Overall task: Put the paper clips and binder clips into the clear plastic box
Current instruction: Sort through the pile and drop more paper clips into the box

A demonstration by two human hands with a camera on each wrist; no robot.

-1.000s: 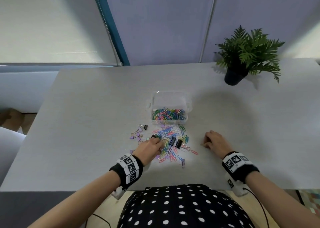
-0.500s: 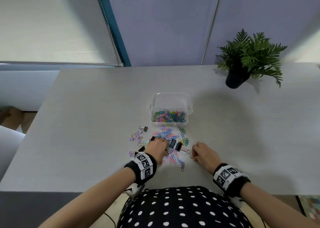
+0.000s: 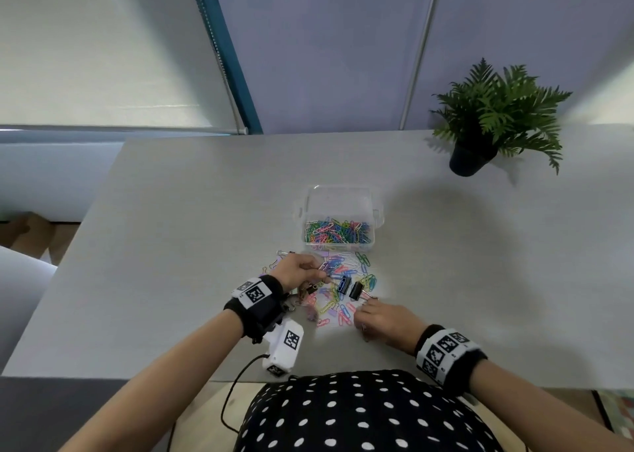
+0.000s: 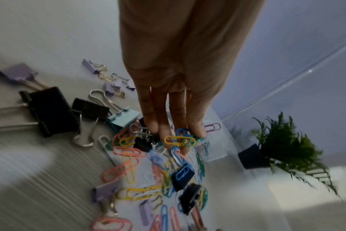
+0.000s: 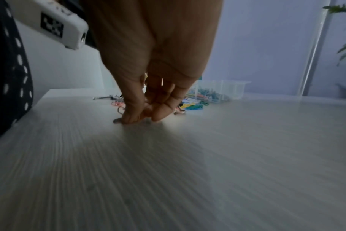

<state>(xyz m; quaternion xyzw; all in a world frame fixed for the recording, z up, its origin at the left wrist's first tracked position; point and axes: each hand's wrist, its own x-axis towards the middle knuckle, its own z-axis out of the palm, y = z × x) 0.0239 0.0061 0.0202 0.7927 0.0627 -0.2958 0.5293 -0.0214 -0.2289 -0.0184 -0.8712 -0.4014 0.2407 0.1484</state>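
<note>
on the left of the pale grey desk [image 3: 171, 245] a scatter of small lilac and large black binder clips [image 4: 49, 109] lies loose, none of them in the box as far as the views show. the left hand [image 3: 298, 273] is raised just above the pile, its fingertips [image 4: 166, 140] pinching a few coloured wire paper clips [image 4: 178, 139], yellow, blue and green among them. below it many bright paper clips and two black binder clips [image 3: 350, 288] lie spread on the desk. the right hand [image 3: 384, 319] presses curled fingertips to the desk at the pile's near edge; whether it has caught a clip cannot be told. beyond the pile, the open clear plastic box [image 3: 338, 201] holds a shallow layer of paper clips. the task looks roughly half done.
</note>
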